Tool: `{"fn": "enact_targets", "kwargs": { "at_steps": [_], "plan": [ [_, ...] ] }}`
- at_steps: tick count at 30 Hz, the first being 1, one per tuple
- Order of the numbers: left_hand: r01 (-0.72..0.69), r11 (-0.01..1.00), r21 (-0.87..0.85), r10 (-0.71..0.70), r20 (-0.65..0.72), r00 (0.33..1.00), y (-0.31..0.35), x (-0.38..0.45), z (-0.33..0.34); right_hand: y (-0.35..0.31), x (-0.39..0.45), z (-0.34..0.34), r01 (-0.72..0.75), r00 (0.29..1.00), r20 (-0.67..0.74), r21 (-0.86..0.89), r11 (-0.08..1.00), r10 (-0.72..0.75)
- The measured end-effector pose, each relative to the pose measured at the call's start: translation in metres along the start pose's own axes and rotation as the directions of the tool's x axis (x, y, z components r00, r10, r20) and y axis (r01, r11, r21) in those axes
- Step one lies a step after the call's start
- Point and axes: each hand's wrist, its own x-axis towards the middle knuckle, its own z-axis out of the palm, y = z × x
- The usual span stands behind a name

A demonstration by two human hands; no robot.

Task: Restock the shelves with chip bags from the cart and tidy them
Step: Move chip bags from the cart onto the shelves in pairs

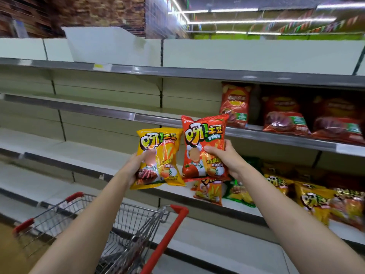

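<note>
1. Two bags in hand, none shelved yet: left hand (136,167) curls round the yellow chip bag (159,158), held up above the cart (118,224).
2. Right hand (227,157) pinches the red chip bag (204,147), thumb on its front, just beside the yellow one.
3. Left shelf bays (79,109) look bare; stocked bags (314,200) sit only at right. Judging by that, early stage, and that row leans and needs tidying.

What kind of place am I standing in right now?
Most likely a supermarket aisle. Long metal shelves hold rows of chip bags, a shopping cart stands in front, and each hand holds a bag: yellow and red.
</note>
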Motion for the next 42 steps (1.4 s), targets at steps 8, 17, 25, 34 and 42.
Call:
{"fn": "enact_targets", "kwargs": {
  "at_steps": [8, 17, 25, 34, 42],
  "plan": [
    [-0.021, 0.994, 0.104, 0.019, 0.015, 1.000, -0.007, -0.002, 0.057, 0.000, -0.031, -0.070, 0.008, 0.995, -0.101, -0.021, 1.000, -0.011],
    [-0.022, 0.987, 0.160, 0.008, 0.088, 0.996, -0.040, -0.020, 0.138, 0.007, -0.107, -0.149, -0.017, 0.976, -0.216, -0.005, 1.000, 0.016],
    [-0.024, 0.986, 0.163, 0.000, 0.151, 0.989, -0.053, -0.104, 0.217, 0.040, -0.179, -0.203, -0.085, 0.946, -0.311, 0.027, 0.996, 0.090],
    [0.071, 0.973, 0.219, -0.103, 0.142, 0.984, -0.113, -0.101, 0.236, 0.078, -0.234, -0.229, -0.199, 0.946, -0.254, 0.036, 0.979, 0.201],
    [0.021, 0.946, 0.324, -0.079, 0.166, 0.983, -0.117, -0.162, 0.268, 0.107, -0.266, -0.246, -0.241, 0.944, -0.221, 0.049, 0.969, 0.245]
  ]
}}
